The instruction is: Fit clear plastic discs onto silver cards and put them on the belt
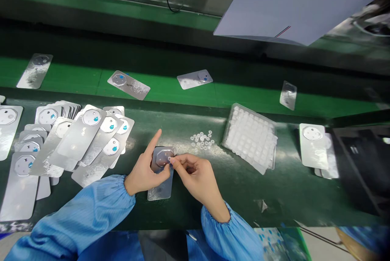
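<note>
Panel under my fingers: the silver panel (160, 191) lies on the green tabletop (237, 196) right in front of me, its rounded camera-like area (162, 157) at the far end.
My left hand: the left hand (148, 173) is spread wide over the panel's left side, forefinger pointing away from me, thumb laid across the panel toward my other fingertips.
My right hand: the right hand (196, 175) has thumb and forefinger pinched narrow at the edge of the rounded area; what sits between the tips, if anything, is too small for me to tell.
Clear discs: a scatter of little clear discs (202, 137) lies just beyond my right hand.
Tray: a clear plastic tray (226, 129) stands to the right of the discs, full of whitish pieces (250, 135) in close rows.
Left pile: many panels (81, 135) overlap in a loose heap to my left, several with blue marks on their round areas.
Right stack: a few panels (313, 151) overlap near a dark object (359, 163).
Green strip: four panels (195, 79) lie well apart along the green strip (164, 84) beyond the tabletop.
My sleeves: blue sleeves (91, 204), gathered at both wrists.
</note>
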Available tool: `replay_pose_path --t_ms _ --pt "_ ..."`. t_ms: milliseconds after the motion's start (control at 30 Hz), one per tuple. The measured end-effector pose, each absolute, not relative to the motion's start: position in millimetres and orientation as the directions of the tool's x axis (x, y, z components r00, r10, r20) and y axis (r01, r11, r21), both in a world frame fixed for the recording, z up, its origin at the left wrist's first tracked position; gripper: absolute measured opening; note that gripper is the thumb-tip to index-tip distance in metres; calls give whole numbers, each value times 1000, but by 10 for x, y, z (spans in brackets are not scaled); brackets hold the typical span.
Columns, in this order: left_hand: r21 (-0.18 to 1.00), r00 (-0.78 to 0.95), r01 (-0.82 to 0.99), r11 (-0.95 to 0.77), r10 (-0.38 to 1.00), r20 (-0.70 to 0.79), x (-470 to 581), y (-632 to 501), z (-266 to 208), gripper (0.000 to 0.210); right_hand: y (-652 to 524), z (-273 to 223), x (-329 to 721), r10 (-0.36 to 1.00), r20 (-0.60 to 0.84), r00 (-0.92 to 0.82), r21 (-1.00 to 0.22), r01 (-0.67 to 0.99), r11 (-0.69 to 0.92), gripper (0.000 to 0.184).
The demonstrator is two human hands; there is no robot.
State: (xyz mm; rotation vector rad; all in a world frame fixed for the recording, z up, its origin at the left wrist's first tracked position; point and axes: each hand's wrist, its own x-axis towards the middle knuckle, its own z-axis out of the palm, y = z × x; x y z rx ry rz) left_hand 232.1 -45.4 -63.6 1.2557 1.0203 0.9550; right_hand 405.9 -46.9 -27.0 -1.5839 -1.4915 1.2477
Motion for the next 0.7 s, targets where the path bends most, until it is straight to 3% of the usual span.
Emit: replay_pose_path --t_ms 267,433,567,700 --pt "992 274 -98 84 960 -54 2304 -460 -617 100 -469 -277 4035 970 -237 -57 -910 361 -202 36" --pt "964 264 -170 206 952 -157 2316 -425 -579 95 -375 -385 4105 957 -289 -36 -901 347 -260 46" --pt "921 194 -184 342 932 -307 2316 -375 -613 84 -308 -571 4192 940 -321 -118 -942 140 -304 52" --pt "821 164 -370 435 900 -404 2286 -205 -614 67 -369 -749 4357 941 -315 -126 -942 -82 -326 61"
